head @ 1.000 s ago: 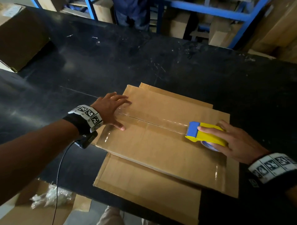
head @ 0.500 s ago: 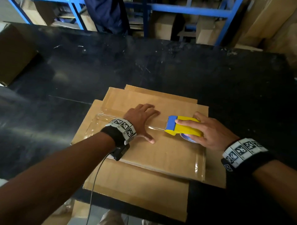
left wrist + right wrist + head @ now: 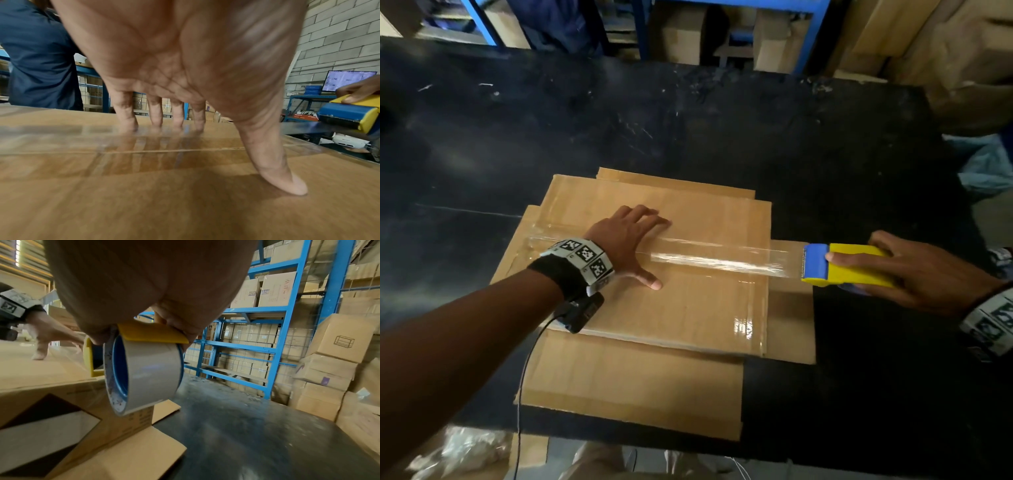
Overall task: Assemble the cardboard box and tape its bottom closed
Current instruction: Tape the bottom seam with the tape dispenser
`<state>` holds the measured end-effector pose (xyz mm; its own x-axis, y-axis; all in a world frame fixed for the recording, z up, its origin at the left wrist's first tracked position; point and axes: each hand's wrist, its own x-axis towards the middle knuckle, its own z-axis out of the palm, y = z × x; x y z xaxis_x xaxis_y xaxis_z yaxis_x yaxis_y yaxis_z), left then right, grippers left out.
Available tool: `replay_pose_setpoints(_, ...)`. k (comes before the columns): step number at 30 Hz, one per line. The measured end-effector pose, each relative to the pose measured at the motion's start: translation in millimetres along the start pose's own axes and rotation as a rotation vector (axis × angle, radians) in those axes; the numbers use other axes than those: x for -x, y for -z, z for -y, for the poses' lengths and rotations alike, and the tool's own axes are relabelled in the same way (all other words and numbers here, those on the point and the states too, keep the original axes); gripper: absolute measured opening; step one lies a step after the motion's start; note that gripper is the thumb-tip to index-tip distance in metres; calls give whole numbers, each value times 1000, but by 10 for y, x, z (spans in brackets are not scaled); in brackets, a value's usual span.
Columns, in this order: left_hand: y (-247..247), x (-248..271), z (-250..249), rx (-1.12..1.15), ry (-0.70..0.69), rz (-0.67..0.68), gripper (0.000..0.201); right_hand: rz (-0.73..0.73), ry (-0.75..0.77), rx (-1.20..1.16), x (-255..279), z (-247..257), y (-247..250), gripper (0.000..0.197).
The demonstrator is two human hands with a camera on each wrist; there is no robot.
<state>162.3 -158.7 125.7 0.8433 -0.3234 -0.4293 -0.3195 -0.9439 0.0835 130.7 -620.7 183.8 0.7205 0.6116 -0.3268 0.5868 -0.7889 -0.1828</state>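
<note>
A brown cardboard box (image 3: 688, 308) stands bottom-up on the black table (image 3: 688, 120), its open flaps spread flat beneath it. A clear tape strip (image 3: 715, 257) runs along the centre seam. My left hand (image 3: 626, 240) lies flat on the box with its fingers spread, pressing the tape; the left wrist view shows its palm (image 3: 185, 65) and fingertips on the cardboard (image 3: 144, 203). Just past the box's right edge, my right hand (image 3: 921, 274) grips the yellow and blue tape dispenser (image 3: 849, 265), with tape stretched from box to blade. The tape roll (image 3: 152, 373) hangs under the hand.
Blue shelving (image 3: 287, 313) stacked with cartons stands behind the table, and more cartons (image 3: 945, 51) are piled at the right. A person in dark blue (image 3: 41, 56) stands across the table. A bluish plastic bag (image 3: 983, 164) lies off the table's right edge.
My left hand slid along the tape from the box's left edge to its middle. My right hand drew the dispenser rightwards, past the box's right edge, with tape stretched behind it.
</note>
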Motion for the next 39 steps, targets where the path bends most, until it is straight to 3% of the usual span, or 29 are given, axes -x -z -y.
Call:
replay_pose_setpoints(9, -16, -18, -10, 8, 32, 32, 130, 0, -9, 21, -183, -187, -410, 63)
replay_pose_setpoints(13, 18, -59, -71, -61, 41, 77, 131, 74, -38, 28, -402, -208, -564, 65)
replay_pose_setpoints(17, 89, -102, -242, -169, 51, 77, 130, 110, -45, -63, -656, -163, -587, 51)
replay_pose_setpoints(19, 103, -111, -356, -213, 5, 48, 130, 230, -58, -86, -681, -182, -628, 37)
replay_pose_setpoints(21, 93, -113, -518, -195, -156, -20, 125, 241, -148, -139, -594, -228, -754, 31)
replay_pose_setpoints(25, 6, -158, -1021, -66, -527, -138, 86, 91, -300, -243, -375, -205, -1028, 43)
replay_pose_setpoints(29, -112, -387, -1469, -156, -720, -113, 63, -133, -373, -389, -153, -11, -1166, 46)
replay_pose_setpoints(33, -131, -604, -1711, -330, -690, -21, 58, -459, -480, -642, 106, 291, -1254, 50)
replay_pose_setpoints(35, -112, -664, -1772, -280, -651, 22, 55, -624, -516, -693, 233, 470, -1287, 54)
replay_pose_setpoints(39, 9, -668, -1828, 369, -573, 8, 47, -901, -606, -742, 391, 914, -1293, 60)
